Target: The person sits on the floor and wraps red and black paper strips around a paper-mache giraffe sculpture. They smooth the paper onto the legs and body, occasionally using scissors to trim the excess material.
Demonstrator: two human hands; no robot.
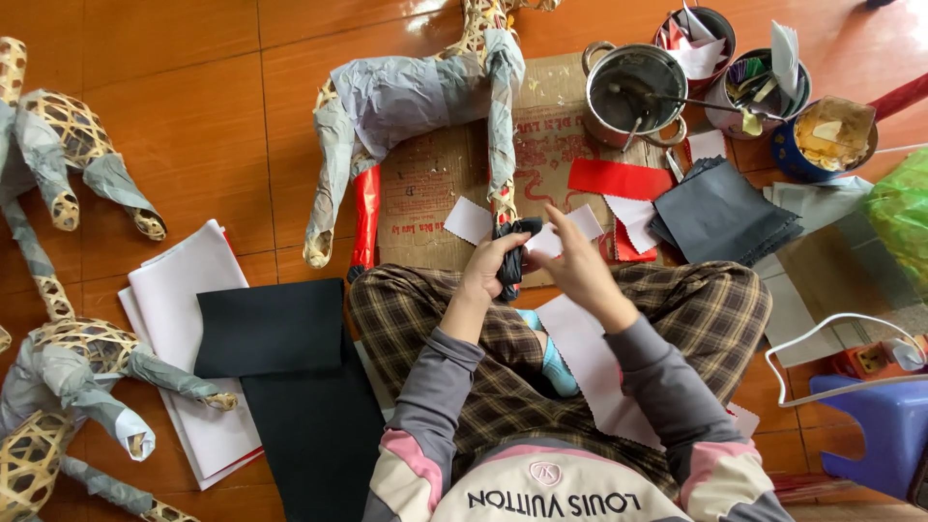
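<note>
The left hand point(486, 273) has its fingers clamped on the black-wrapped leg point(510, 253) of the paper animal frame point(416, 106), steadying it over the cardboard point(430, 188) (on the floor). The right hand point(577, 263), fingers together, presses a white paper scrap point(544, 242) against it.

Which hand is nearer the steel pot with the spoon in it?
Right. The right hand lies below the steel pot, slightly left of it; the left hand, gripping the black-wrapped leg, is farther left.
</note>
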